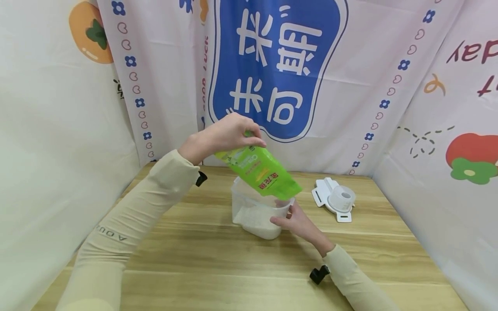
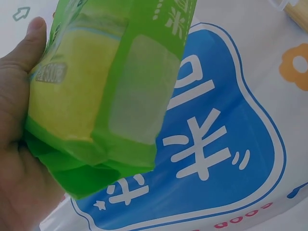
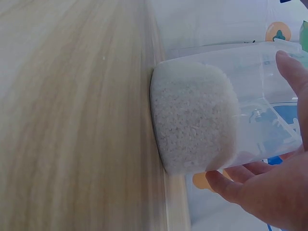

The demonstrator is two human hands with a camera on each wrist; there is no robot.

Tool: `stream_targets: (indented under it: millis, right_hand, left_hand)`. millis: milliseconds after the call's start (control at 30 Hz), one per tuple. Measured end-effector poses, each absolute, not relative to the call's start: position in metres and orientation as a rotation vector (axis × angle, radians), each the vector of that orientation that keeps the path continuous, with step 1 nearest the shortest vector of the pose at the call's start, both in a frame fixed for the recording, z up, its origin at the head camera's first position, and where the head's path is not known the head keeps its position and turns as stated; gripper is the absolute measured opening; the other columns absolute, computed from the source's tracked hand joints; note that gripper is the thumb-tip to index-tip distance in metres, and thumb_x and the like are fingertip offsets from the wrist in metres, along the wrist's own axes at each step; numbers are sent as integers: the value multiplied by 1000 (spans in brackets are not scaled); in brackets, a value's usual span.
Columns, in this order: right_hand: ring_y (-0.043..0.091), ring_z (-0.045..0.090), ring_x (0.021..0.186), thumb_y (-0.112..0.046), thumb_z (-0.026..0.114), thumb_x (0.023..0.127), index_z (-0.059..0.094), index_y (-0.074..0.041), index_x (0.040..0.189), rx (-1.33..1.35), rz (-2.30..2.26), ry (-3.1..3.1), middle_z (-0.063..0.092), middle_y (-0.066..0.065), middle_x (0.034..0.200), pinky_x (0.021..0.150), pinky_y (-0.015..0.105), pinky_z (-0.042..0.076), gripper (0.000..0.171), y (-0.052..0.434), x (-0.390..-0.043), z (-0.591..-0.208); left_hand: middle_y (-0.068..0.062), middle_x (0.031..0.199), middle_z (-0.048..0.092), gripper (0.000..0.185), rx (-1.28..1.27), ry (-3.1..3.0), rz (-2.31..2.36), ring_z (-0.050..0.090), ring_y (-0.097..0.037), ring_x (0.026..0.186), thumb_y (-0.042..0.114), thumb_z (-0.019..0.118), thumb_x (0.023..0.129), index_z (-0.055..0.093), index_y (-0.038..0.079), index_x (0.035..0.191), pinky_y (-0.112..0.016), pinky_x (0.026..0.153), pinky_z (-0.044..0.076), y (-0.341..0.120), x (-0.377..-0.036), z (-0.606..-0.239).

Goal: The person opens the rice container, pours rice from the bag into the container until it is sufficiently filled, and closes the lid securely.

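Note:
My left hand (image 1: pixel 233 131) grips a green rice bag (image 1: pixel 264 170) by its raised end. The bag slants down to the right, its lower end over the mouth of a clear plastic container (image 1: pixel 239 196). White rice (image 3: pixel 195 115) fills the lower part of the container, which stands upright on the table. With thumb and fingers on opposite sides, my right hand (image 1: pixel 299 222) holds the container near its rim on the right. In the left wrist view, the bag (image 2: pixel 72 86) shows a yellow panel and a folded end beside the thumb. Any grains falling from the bag cannot be made out.
To the right on the wooden table (image 1: pixel 202 263) lies a white lid (image 1: pixel 322 190) with side clips, and a small clear cup (image 1: pixel 342 198) sits on it. Printed cloth (image 1: pixel 175 77) hangs behind the table and along both sides.

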State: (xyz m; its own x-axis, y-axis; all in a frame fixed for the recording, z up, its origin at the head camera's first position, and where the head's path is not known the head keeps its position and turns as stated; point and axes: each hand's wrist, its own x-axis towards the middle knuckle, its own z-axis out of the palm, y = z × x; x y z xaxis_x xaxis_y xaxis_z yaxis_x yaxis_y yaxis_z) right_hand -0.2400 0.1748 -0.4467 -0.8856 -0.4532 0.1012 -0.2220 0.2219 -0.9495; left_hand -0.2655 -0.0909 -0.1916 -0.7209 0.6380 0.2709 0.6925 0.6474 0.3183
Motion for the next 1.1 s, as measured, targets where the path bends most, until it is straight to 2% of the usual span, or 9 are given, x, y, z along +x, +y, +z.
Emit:
stream_targets:
  millis: [267, 400, 533, 767, 1100]
  right_hand:
    - [36, 36, 141, -19, 75, 87, 31, -24, 148, -686, -1728, 2300, 35, 13, 152, 108, 51, 43, 76, 175, -241, -446]
    - [37, 36, 141, -20, 76, 86, 29, -26, 149, -659, -1727, 2315, 37, 15, 151, 110, 53, 41, 79, 174, -241, -446]
    - [38, 42, 136, -21, 78, 84, 23, -30, 151, -646, -1722, 2345, 42, 20, 145, 109, 52, 42, 87, 173, -241, -446]
    - [40, 45, 134, -23, 77, 84, 20, -20, 152, -671, -1705, 2375, 44, 24, 145, 109, 54, 41, 89, 173, -240, -446]
    - [41, 46, 133, -21, 76, 85, 18, -13, 154, -699, -1709, 2354, 43, 26, 145, 108, 53, 43, 91, 174, -241, -446]
  left_hand:
    - [5, 93, 71, 19, -1120, -2739, -557, 63, -12, 80, 37, 69, 92, 74, 20, 98, -25, 72, 56, -92, -264, -188]
    - [5, 94, 71, 20, -1093, -2729, -573, 62, -13, 80, 38, 68, 92, 74, 21, 100, -25, 71, 55, -96, -263, -189]
    - [3, 92, 72, 21, -1003, -2700, -627, 62, -14, 78, 38, 68, 92, 75, 19, 99, -26, 67, 54, -103, -265, -193]
    - [-1, 90, 73, 26, -844, -2654, -627, 61, -16, 73, 39, 66, 94, 75, 15, 96, -25, 61, 53, -118, -272, -207]
    - [-6, 83, 69, 28, -648, -2582, -762, 60, -18, 65, 38, 63, 95, 75, 14, 94, -24, 54, 52, -138, -269, -225]
